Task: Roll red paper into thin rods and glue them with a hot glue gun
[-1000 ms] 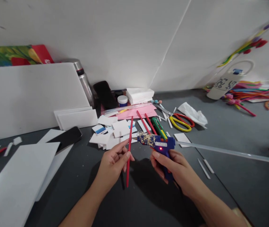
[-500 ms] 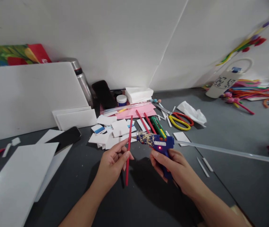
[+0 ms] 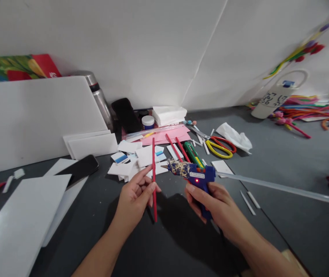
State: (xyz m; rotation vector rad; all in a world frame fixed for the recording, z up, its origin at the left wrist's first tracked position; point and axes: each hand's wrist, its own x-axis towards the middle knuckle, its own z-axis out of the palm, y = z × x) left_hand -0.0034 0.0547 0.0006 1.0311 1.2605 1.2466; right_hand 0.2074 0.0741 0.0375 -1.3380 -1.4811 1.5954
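My left hand (image 3: 137, 196) pinches a thin red stick (image 3: 154, 173) between thumb and fingers, its index finger stretched along the stick, which stands nearly upright in the view. Wrapped round the handle of a blue glue gun (image 3: 200, 179) is my right hand (image 3: 210, 202). The gun's red light is lit, and its nozzle points left, a short gap away from the red stick. A long clear glue stick (image 3: 280, 186) juts out of the gun's back. White card pieces (image 3: 145, 157) lie behind the red stick.
Beyond the gun are a green cutter (image 3: 192, 154), yellow and orange scissors (image 3: 219, 148), more red sticks (image 3: 183, 149) and crumpled tissue (image 3: 234, 136). A phone (image 3: 82, 168) and white boards (image 3: 26, 211) lie left. A bottle (image 3: 272, 100) stands at the back right.
The red stick has shifted slightly left and turned more upright in my left hand. The glue gun has moved a little right, so the nozzle is now apart from the stick.
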